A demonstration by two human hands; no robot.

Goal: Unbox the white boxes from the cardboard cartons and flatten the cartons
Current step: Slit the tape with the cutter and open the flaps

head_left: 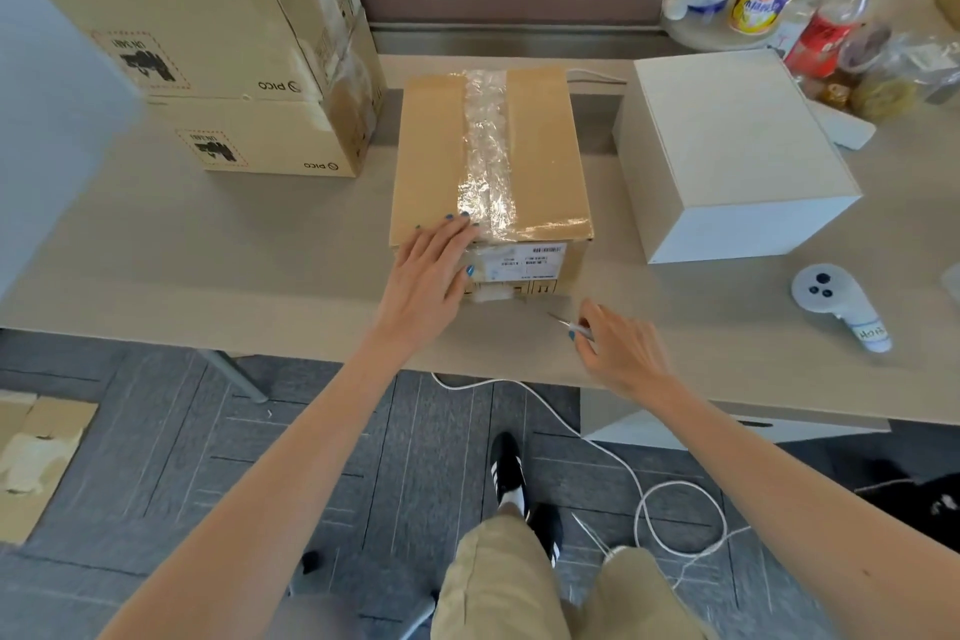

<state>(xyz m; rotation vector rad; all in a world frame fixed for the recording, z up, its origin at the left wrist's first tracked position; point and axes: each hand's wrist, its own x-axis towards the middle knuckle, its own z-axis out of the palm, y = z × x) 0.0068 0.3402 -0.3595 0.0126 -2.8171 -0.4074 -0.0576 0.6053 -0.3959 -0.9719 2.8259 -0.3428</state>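
Observation:
A taped cardboard carton [540, 156] stands shut in the middle of the table, clear tape running along its top seam. My left hand [431, 270] rests on its near left corner, fingers spread over the top edge and thumb on the front face. My right hand [618, 348] hovers just in front of the carton's near right corner and grips a small thin blade [566, 322] that points left toward the carton. A white box [727, 156] sits on the table to the right of the carton. Two more taped cartons [218, 42] are stacked at the back left.
A white controller [841, 307] lies at the right near the table's front edge. Bottles, jars and bags [810, 10] crowd the back right. A flattened carton [31, 457] lies on the floor at left. A white cable [644, 494] loops on the floor by my feet.

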